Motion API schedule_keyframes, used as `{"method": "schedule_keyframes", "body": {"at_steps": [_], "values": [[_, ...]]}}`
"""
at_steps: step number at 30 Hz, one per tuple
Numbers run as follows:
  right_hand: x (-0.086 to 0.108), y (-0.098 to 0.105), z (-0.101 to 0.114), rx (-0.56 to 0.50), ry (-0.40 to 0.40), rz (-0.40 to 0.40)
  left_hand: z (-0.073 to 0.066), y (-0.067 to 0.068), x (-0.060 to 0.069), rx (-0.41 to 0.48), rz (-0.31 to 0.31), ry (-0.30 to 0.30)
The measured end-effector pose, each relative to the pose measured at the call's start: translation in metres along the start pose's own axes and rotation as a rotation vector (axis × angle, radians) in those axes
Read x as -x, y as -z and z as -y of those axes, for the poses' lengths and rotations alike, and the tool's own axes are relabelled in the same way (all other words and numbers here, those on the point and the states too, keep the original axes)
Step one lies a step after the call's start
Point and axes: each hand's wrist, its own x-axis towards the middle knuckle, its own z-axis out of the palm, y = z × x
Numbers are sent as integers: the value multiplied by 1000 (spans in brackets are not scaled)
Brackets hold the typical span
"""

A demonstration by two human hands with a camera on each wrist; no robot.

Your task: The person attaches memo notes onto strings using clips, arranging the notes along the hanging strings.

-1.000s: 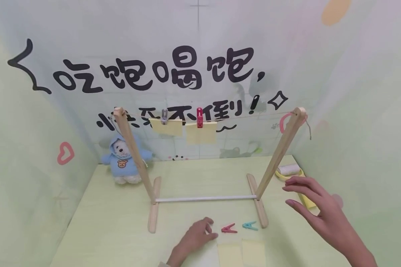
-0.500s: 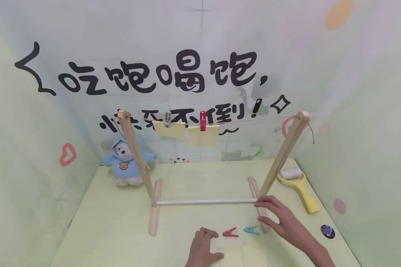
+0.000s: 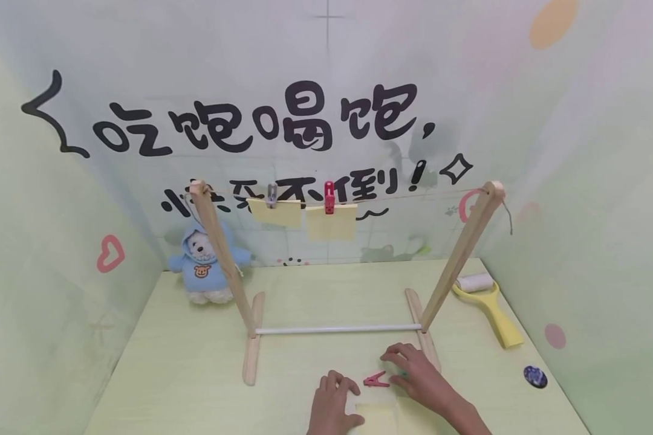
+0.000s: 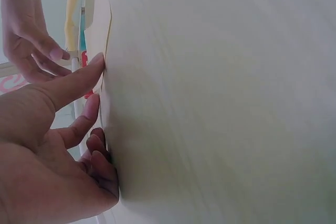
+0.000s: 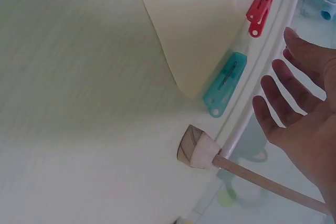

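My left hand [image 3: 332, 403] rests low at the table's front, fingers loosely bent. Its thumb lies at the left edge of a pale yellow sticky note [image 3: 378, 420]; the left wrist view shows thumb and forefinger tips [image 4: 96, 60] by the paper's edge. A second sticky note [image 3: 412, 414] lies beside it, partly under my right arm. My right hand [image 3: 427, 383] hovers over the small clothespins, fingers apart and holding nothing. Close by lie a red clothespin [image 3: 376, 379] and a teal clothespin [image 5: 226, 85], the latter mostly hidden by the hand in the head view.
A wooden frame [image 3: 457, 260] stands behind, its string holding two notes with a grey clothespin [image 3: 272, 196] and a red one [image 3: 329, 198]. A plush toy [image 3: 204, 266] sits back left. A yellow lint roller [image 3: 495, 311] and a dark oval object [image 3: 536, 376] lie right.
My right hand has moved left and down from beside the lint roller to above the clothespins. My left hand has shifted slightly right and toward the front, to the note's edge.
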Motion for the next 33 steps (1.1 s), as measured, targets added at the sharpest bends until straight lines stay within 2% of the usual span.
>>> {"method": "schedule_keyframes", "body": {"at_steps": [4,10,18,27,33], "values": [[1,-6,3,25,-34,54,2,0,-1,39,20,0],[3,-13,8,48,-56,103,1,4,-2,39,47,16],[6,-17,7,66,-45,91,2,4,-3,-2,21,-27],[9,-23,4,51,-24,20,7,7,-4,63,29,-68],[10,-25,5,51,-66,18,11,7,-5,125,34,-68]]}}
